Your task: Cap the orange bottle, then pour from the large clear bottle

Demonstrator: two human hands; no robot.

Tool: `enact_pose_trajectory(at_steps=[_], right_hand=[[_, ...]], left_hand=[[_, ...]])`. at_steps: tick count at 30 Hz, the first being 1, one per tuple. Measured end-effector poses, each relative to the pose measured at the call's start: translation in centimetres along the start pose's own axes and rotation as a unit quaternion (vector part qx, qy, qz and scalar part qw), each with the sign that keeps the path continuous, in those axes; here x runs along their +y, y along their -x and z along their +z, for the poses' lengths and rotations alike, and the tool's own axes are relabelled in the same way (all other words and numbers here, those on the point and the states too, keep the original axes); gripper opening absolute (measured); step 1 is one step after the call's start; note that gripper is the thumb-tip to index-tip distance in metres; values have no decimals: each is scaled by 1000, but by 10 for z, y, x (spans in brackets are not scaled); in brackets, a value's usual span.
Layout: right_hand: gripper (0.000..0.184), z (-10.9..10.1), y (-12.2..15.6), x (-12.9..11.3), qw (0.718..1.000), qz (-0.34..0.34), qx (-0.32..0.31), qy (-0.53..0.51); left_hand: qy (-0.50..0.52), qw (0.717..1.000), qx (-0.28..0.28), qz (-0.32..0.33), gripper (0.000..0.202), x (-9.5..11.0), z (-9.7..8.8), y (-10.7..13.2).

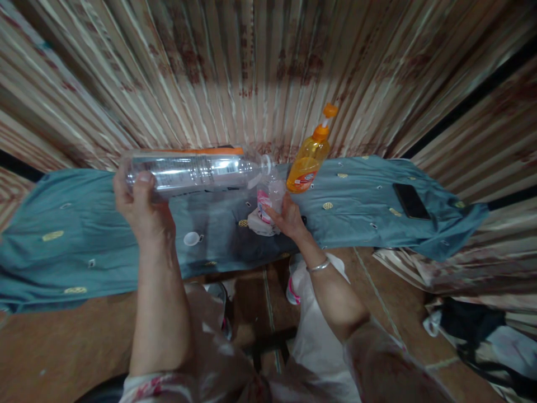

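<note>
My left hand (142, 201) grips the base end of a large clear plastic bottle (197, 172) with an orange-edged label. The bottle lies level in the air, its uncapped mouth pointing right. Under that mouth stands a small clear bottle with a pink label (264, 202), and my right hand (289, 217) is wrapped round its side. A crumpled white cloth or paper (260, 225) sits beneath the small bottle. Just right of it is an orange dish-soap bottle with a pump top (309, 162). A round white cap (192, 239) lies on the cloth nearer to me.
A teal patterned cloth (352, 218) covers the long narrow table. A black phone (411, 201) lies toward its right end. Pleated curtains (235, 73) hang right behind the table. Bags or clothes (474, 324) lie on the floor at the right.
</note>
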State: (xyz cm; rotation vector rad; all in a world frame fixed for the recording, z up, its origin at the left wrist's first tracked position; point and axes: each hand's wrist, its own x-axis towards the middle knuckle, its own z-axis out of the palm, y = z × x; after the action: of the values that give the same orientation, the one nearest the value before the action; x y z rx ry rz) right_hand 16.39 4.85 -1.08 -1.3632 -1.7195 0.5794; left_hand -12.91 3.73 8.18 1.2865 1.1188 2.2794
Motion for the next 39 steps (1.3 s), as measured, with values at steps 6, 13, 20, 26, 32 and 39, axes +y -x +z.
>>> enact_pose_trajectory(at_steps=[6,13,20,26,32,39], right_hand=[[70,-2,0,-2,1000,6,-9,7],[72,2,0,4,1000,-13,5,10],[75,1,-1,1,1000,-6,2,12],[72,0,0,-1,1000,7,-6,14],[73,0,0,2,1000,-5,-2,6],[75,1,-1,5,1000,-19,-2,13]], left_hand=[[14,1000,3,8,51,0,1,1],[-5,1000,-10,10,57,0,-1,0],[-19,1000,3,8,57,-2,-2,-1],[28,1000,8,6,48,0,1,1],[2,1000,5,3,50,0,1,1],[5,1000,-3,7,55,-2,-2,-1]])
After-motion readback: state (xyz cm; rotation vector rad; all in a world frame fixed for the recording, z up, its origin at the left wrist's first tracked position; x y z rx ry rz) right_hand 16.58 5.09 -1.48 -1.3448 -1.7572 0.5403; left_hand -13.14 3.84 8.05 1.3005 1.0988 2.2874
